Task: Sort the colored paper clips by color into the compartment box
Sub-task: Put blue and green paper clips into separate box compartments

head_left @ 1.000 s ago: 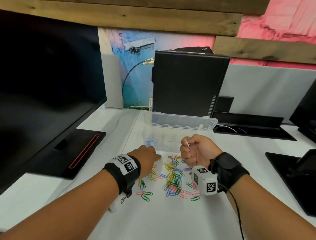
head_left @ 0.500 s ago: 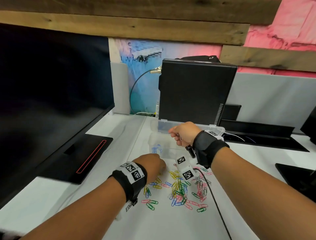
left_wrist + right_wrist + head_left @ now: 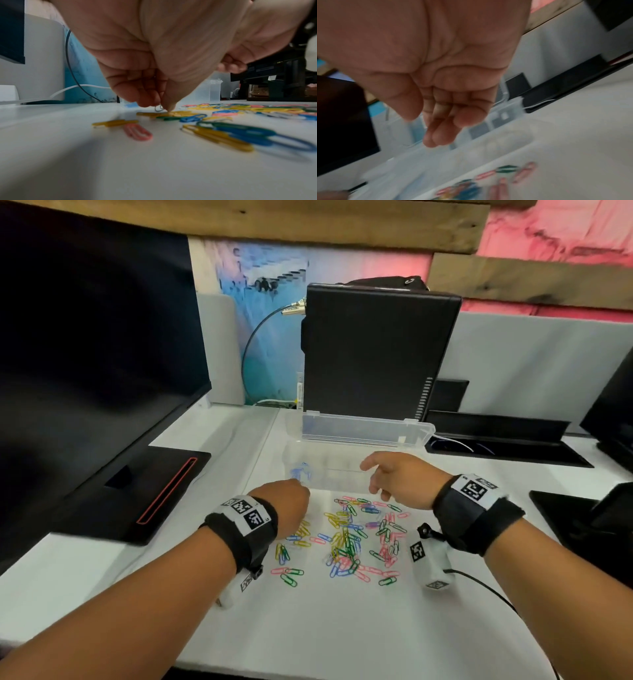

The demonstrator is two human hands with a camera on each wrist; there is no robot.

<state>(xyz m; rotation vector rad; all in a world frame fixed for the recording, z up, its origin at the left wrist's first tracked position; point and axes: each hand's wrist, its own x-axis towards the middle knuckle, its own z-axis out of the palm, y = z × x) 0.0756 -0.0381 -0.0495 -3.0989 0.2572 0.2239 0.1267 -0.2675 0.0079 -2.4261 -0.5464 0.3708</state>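
A loose scatter of yellow, blue, green, pink and white paper clips [image 3: 346, 537] lay flat on the white desk just near of a clear plastic compartment box [image 3: 346, 470], whose lid [image 3: 366, 430] stood open at its far side and whose left compartment held a few blue clips [image 3: 300, 472].

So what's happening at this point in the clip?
A person is sorting a scatter of coloured paper clips on a white desk into a clear compartment box with its lid open. The left hand is down at the pile's edge, fingertips pinching at a clip beside some yellow clips. The right hand hovers over the box, fingers relaxed, holding nothing. A few blue clips already lie in the left compartment; most remain unsorted.
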